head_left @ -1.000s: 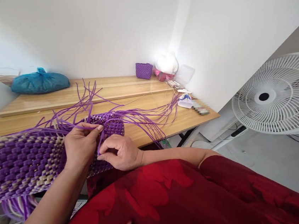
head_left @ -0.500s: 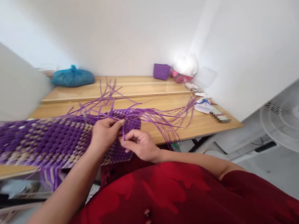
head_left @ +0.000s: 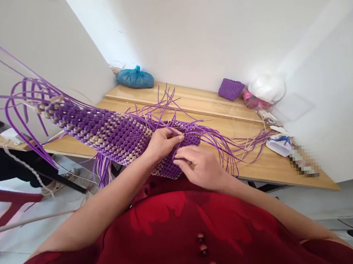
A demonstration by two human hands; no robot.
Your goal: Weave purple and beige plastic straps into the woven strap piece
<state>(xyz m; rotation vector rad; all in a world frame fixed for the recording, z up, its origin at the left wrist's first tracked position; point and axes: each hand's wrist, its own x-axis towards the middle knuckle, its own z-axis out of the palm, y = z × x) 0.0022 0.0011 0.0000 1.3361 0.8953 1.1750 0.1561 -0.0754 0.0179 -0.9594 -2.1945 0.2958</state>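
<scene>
The only print we find is a blue mark on the white packet (head_left: 279, 144), at 3 o'clock from the hands on the table (head_left: 262, 170), and it is too small to read; the thing beside it is pixelated. The woven panel (head_left: 110, 132), purple and beige, runs from the middle of the view out toward 10 o'clock. Its loose strands (head_left: 229, 151) fan toward 3 o'clock, and others are cut off by the left edge. The left hand (head_left: 162, 144) rests on the panel's near end, its fingers (head_left: 179, 138) pinched shut on a purple strand. The right hand (head_left: 201, 168), just at 5 o'clock of it, hides the weave's corner. Its fingers (head_left: 183, 163) are folded against the weave, but we cannot tell whether they grip anything.
</scene>
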